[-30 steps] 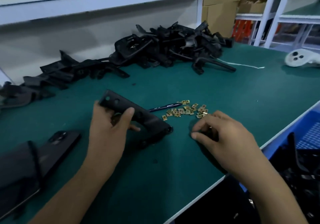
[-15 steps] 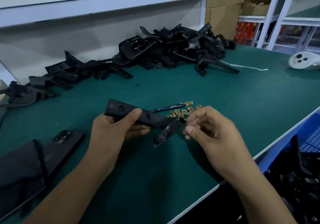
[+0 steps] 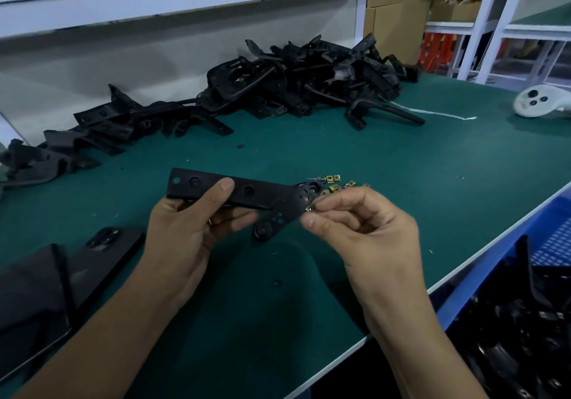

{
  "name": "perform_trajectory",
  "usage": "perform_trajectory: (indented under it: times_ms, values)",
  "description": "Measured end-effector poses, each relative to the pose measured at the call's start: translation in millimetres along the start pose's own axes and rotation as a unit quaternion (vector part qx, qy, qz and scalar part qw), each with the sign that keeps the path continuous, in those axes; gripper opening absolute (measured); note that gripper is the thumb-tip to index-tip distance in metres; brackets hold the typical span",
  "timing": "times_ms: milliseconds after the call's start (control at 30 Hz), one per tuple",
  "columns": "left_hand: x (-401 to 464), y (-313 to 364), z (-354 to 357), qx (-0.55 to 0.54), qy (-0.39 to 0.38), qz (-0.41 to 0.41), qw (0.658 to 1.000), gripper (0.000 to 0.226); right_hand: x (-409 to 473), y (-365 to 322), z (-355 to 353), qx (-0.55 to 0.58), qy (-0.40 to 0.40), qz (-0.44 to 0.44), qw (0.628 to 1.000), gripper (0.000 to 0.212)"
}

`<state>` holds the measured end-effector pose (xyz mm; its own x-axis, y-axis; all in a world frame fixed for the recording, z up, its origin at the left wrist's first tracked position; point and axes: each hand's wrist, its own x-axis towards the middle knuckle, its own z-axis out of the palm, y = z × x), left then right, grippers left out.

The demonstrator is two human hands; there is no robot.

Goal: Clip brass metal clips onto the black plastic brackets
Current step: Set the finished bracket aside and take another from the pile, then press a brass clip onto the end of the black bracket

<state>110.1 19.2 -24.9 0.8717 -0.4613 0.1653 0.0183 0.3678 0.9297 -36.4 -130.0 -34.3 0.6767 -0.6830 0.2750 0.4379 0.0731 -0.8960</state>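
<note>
My left hand point(image 3: 188, 235) grips a long black plastic bracket point(image 3: 247, 193) by its left half, thumb on top, and holds it above the green table. My right hand point(image 3: 358, 228) pinches a small brass clip point(image 3: 310, 209) between thumb and forefinger, right against the bracket's forked right end. Behind that end, a loose heap of brass clips point(image 3: 335, 184) lies on the table, partly hidden by the bracket.
A large pile of black brackets point(image 3: 296, 80) stretches along the back of the green table point(image 3: 401, 182). A dark phone and case point(image 3: 61, 275) lie at the left. A white controller point(image 3: 537, 105) sits far right. A blue crate point(image 3: 553, 238) holding black parts stands below the table edge.
Both hands lifted the bracket off the table and turned it flat side up. My right hand came off the table with a clip and brought it to the bracket's right end.
</note>
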Motion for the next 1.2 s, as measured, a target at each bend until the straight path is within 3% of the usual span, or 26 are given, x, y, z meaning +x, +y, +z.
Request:
perform_trajectory:
  times_ms: [1200]
  values:
    - [-1.2, 0.6, -0.2, 0.008, -0.017, 0.003, 1.0, 0.011, -0.3, 0.7, -1.9, -0.018, 0.042, -0.03, 0.999, 0.025]
